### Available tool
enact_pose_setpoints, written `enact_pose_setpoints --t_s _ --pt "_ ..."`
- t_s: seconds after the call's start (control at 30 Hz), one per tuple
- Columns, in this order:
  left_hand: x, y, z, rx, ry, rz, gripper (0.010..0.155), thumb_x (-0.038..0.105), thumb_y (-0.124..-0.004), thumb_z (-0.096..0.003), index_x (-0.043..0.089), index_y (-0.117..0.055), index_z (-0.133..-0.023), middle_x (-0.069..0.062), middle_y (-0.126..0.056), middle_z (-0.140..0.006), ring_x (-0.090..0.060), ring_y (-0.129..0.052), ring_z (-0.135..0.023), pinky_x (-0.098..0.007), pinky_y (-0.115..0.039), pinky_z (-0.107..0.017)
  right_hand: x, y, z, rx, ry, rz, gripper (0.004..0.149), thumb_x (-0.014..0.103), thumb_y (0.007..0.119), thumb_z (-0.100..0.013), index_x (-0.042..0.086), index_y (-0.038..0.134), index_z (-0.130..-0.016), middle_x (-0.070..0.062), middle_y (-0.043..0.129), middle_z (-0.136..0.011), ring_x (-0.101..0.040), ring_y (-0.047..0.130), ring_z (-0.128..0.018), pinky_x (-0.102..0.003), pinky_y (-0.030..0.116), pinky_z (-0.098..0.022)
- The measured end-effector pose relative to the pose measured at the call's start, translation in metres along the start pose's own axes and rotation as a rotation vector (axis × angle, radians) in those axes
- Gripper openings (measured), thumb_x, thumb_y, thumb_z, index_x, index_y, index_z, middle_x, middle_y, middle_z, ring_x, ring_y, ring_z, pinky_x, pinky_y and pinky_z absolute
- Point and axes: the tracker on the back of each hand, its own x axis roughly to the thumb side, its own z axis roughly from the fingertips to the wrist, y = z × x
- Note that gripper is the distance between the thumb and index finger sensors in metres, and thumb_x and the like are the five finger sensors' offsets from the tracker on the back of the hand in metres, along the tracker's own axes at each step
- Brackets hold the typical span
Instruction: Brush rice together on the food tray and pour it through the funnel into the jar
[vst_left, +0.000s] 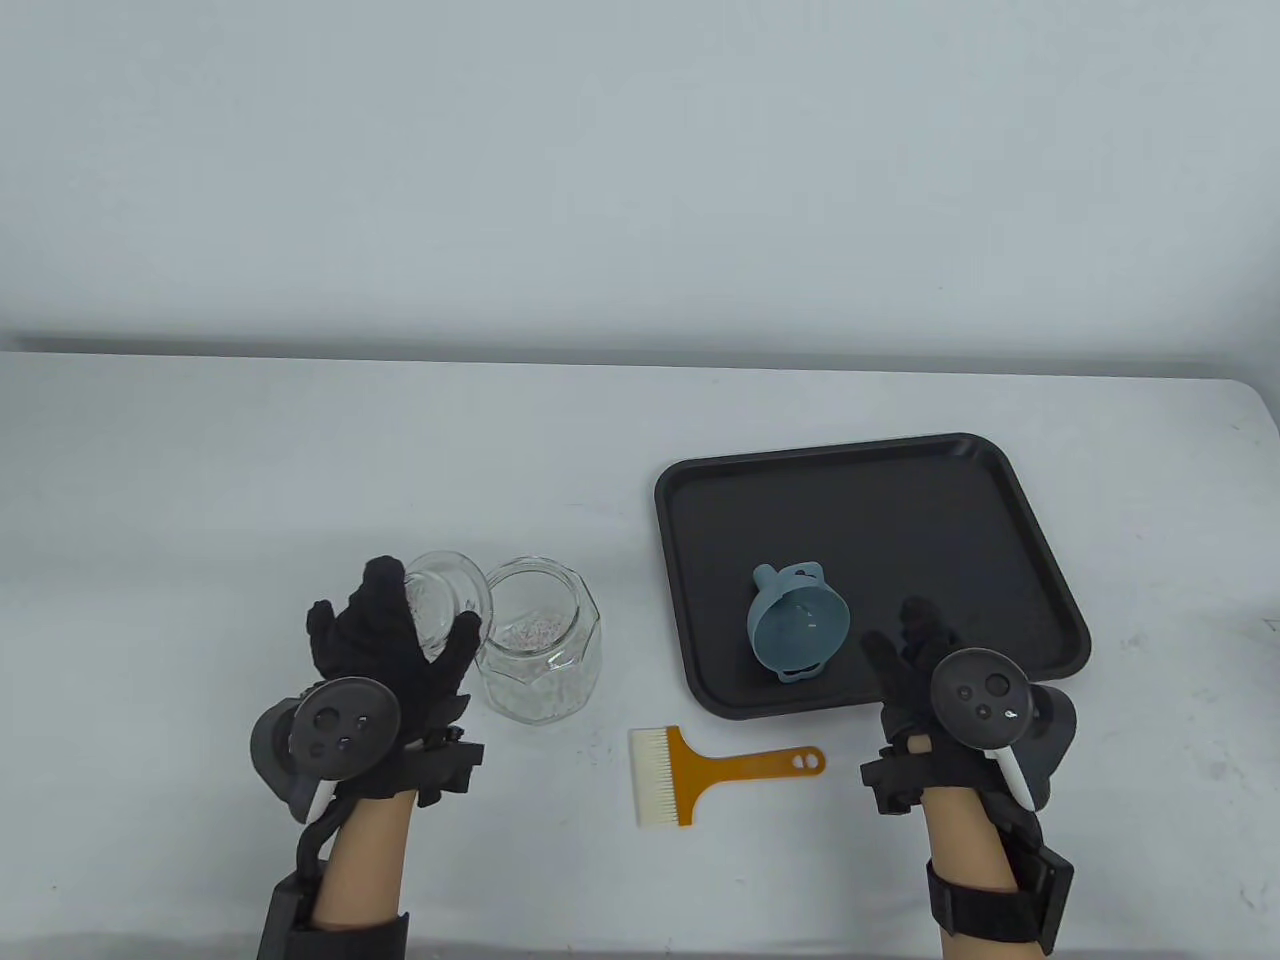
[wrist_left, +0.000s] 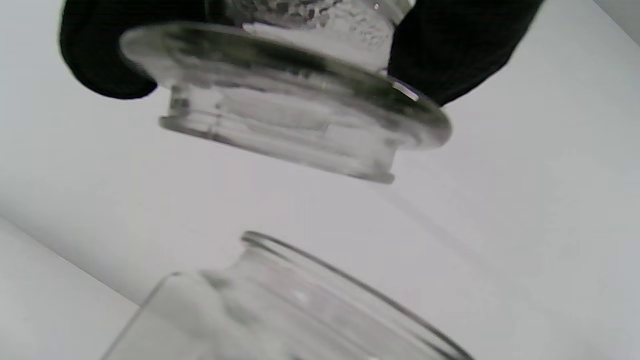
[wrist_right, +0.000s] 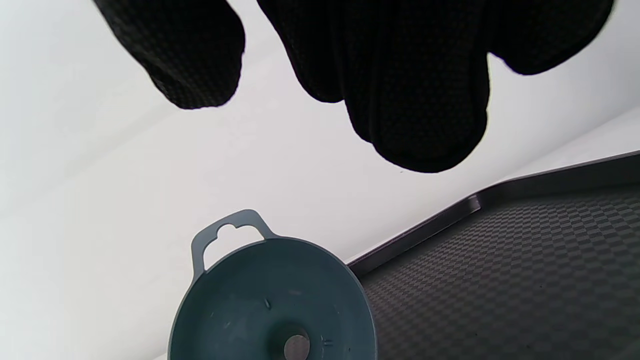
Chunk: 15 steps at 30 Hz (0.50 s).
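Two things matter most here: the blue plastic funnel (vst_left: 798, 622) lies tipped on the black square food tray (vst_left: 1040, 560), wide mouth toward the person, just off the right hand (vst_left: 925, 665) at about 10 o'clock. That hand hovers loose-fingered, holding nothing, so it's clearly nearer. At 9 o'clock from the funnel stands the faceted clear glass jar (vst_left: 540, 650), mouth uncovered, rice inside. The left hand (vst_left: 385, 640) grips the glass lid (vst_left: 450, 597) just above it. An orange-handled brush (vst_left: 700, 765) lies on the white table (vst_left: 300, 450), handle pointing 3 o'clock, plain pale wall behind.
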Motion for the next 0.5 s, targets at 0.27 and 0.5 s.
enact_pose_setpoints --t_s 0.27,0.5 --pt "0.03 -0.028 -0.025 -0.127 -0.051 -0.126 0.091 0.048 -0.079 -0.0494 -0.014 -0.045 -0.107 -0.047 -0.063 -0.092 -0.07 -0.071 -0.071 -0.086 -0.026 -0.061 0.001 0.0 0.0 0.011 -0.009 -0.007 0.061 0.037 0.074 -0.049 -0.009 0.068 -0.088 -0.029 0.082 -0.077 -0.042 0.095 -0.055 -0.064 0.062 -0.048" --pt "0.037 -0.042 -0.034 -0.202 -0.064 -0.207 0.09 0.047 -0.08 -0.049 -0.013 -0.047 -0.108 -0.047 -0.063 -0.092 -0.071 -0.071 -0.071 -0.087 -0.024 -0.061 0.002 0.0 -0.001 0.027 -0.015 -0.003 0.061 0.037 0.074 -0.049 -0.009 0.068 -0.088 -0.029 0.082 -0.077 -0.042 0.095 -0.055 -0.064 0.062 -0.048"
